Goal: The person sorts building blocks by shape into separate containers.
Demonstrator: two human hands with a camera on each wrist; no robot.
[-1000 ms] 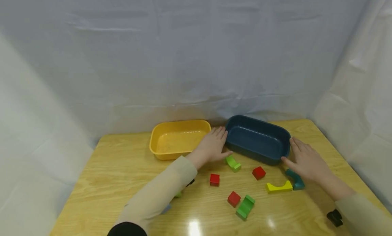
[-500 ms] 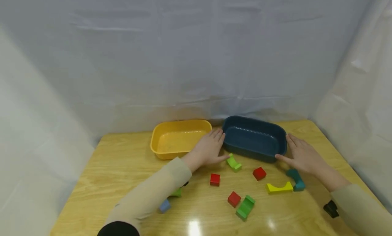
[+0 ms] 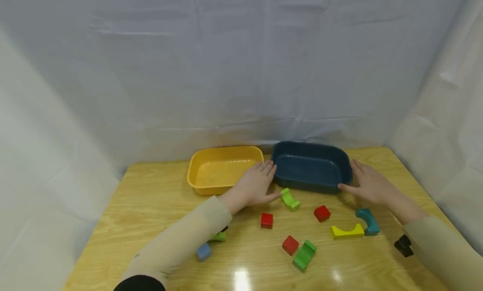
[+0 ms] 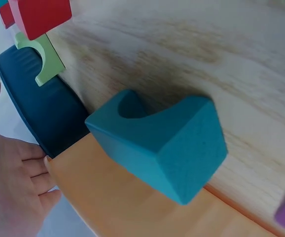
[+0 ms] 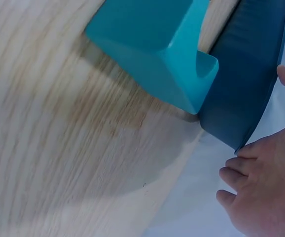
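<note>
Two hands bracket a blue tub [image 3: 310,167] on a bench [image 3: 151,207], as if to steady it. Left hand [image 3: 253,184] and right hand [image 3: 367,183] press its ends, each grip apart with straight fingers. Blocks lie nearer.

Dark blue tray [image 3: 311,167]: turned from a slanted lie to nearly square with the table's far edge; its left end drew close beside the yellow tray [image 3: 223,169].
Left hand [image 3: 253,184]: shifted slightly left and farther back, flat against the tray's left end.
Right hand [image 3: 367,183]: moved back and inward with the tray's right end, fingers straight against it.
</note>
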